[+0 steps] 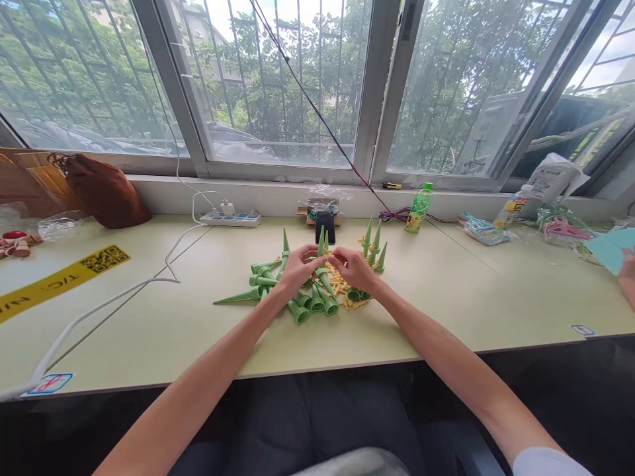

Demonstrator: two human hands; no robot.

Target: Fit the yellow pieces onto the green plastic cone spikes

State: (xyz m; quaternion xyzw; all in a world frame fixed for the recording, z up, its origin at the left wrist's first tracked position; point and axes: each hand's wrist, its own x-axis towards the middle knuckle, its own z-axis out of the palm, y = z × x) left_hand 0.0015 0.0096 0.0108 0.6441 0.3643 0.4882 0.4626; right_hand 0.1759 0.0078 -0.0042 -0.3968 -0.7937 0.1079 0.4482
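My left hand point(299, 268) is closed around a green plastic cone-shaped spike point(321, 243), its tip pointing up. My right hand point(354, 266) pinches at the spike's side, where a small yellow plastic piece point(326, 252) shows between the fingers; its shape is partly hidden. Under and around my left hand lies a heap of green spikes point(300, 313), several with their hollow ends facing me. Loose yellow pieces point(339, 285) are scattered beneath my right hand. Just beyond that hand, several green spikes point(376, 242) stand upright with yellow pieces fitted to them.
Behind the heap lies a black phone point(325, 228). A power strip point(231, 218) with a white cable sits at the window wall. A green bottle point(419, 207) stands back right. Another person's hand point(628, 274) holds a light-blue sheet point(614, 250) at the right edge.
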